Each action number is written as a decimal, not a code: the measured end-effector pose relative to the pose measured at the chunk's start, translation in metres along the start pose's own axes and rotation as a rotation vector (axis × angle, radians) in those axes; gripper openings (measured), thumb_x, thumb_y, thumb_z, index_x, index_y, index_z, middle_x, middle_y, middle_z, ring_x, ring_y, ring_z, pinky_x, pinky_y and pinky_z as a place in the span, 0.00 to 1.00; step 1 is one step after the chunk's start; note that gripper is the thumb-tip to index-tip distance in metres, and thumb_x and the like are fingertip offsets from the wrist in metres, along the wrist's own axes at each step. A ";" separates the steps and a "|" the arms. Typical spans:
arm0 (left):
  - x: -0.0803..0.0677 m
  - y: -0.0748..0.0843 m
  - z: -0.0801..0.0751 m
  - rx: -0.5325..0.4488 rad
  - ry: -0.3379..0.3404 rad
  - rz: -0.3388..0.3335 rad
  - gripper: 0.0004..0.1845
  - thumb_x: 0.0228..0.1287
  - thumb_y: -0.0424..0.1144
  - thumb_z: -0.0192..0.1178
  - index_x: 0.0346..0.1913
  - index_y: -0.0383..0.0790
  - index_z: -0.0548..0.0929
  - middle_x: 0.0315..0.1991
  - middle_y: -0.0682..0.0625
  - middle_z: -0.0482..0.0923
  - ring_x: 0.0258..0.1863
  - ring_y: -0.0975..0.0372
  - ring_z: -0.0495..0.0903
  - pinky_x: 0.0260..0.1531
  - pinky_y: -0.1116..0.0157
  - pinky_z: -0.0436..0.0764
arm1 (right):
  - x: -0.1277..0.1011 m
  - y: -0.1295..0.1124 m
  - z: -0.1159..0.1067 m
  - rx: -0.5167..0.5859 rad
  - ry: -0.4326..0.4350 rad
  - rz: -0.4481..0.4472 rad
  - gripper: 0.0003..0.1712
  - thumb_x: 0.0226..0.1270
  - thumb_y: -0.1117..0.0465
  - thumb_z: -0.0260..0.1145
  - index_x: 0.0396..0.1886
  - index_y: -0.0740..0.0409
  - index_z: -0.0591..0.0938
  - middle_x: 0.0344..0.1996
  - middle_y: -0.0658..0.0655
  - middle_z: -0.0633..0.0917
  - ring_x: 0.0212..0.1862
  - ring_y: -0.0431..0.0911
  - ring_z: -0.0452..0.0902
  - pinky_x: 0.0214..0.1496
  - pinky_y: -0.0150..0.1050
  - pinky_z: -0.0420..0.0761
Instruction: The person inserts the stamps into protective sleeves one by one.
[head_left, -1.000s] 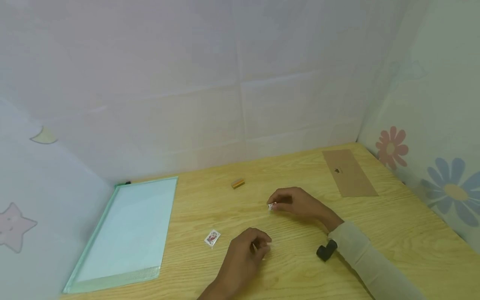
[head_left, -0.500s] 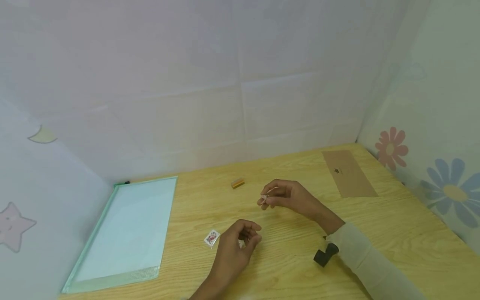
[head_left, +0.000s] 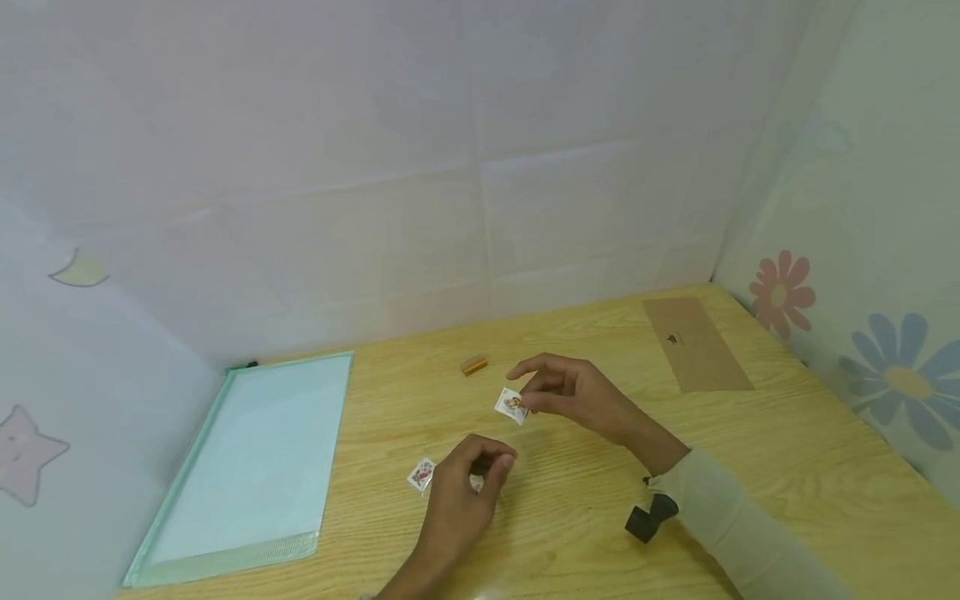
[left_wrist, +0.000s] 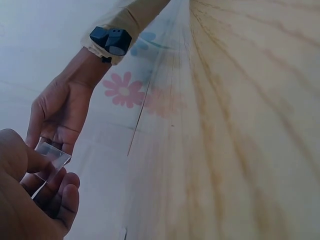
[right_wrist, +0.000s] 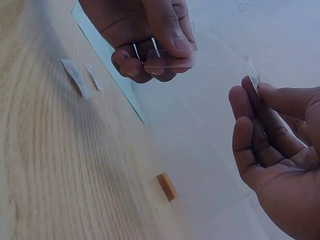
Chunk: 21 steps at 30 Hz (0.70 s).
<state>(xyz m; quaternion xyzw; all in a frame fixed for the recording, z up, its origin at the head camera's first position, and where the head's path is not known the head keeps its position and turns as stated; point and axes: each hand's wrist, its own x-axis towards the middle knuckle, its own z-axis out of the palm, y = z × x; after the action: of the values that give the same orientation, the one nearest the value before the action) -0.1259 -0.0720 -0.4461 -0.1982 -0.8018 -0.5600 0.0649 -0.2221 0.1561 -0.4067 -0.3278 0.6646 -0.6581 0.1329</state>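
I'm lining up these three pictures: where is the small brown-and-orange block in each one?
Head: the brown-and-orange block lies just below the picture's centre.
Left wrist: not in it.
Right wrist: lower middle of the picture.
Shared landmark: the right hand, below and right of centre in the head view, toward the left in the left wrist view, at the right edge in the right wrist view.

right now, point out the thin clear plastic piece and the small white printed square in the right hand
thin clear plastic piece (left_wrist: 56, 155): left wrist view, flat see-through face
small white printed square (head_left: 510, 405): head view, printed face
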 end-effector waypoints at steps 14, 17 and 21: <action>0.001 0.002 -0.002 0.006 0.073 -0.042 0.03 0.72 0.36 0.63 0.44 0.47 0.80 0.39 0.59 0.81 0.36 0.63 0.81 0.40 0.62 0.84 | 0.000 -0.012 0.015 -0.220 -0.058 -0.056 0.22 0.79 0.61 0.59 0.68 0.46 0.76 0.39 0.57 0.80 0.37 0.48 0.75 0.36 0.38 0.78; 0.001 0.001 -0.002 0.006 0.086 -0.021 0.04 0.71 0.35 0.63 0.44 0.46 0.80 0.38 0.60 0.80 0.35 0.63 0.81 0.39 0.62 0.84 | -0.002 -0.015 0.019 -0.275 -0.064 -0.045 0.21 0.79 0.60 0.58 0.68 0.45 0.76 0.36 0.55 0.77 0.33 0.46 0.70 0.32 0.36 0.74; 0.002 0.001 -0.001 0.017 0.099 0.001 0.05 0.70 0.33 0.63 0.43 0.46 0.80 0.38 0.61 0.80 0.34 0.63 0.80 0.38 0.62 0.83 | -0.003 -0.019 0.022 -0.306 -0.066 -0.061 0.19 0.79 0.62 0.58 0.65 0.48 0.79 0.34 0.57 0.76 0.32 0.46 0.67 0.31 0.35 0.71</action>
<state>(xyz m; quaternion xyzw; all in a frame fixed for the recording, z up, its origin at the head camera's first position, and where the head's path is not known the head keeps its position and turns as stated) -0.1273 -0.0725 -0.4436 -0.1702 -0.8023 -0.5621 0.1065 -0.2013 0.1421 -0.3914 -0.3857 0.7422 -0.5418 0.0832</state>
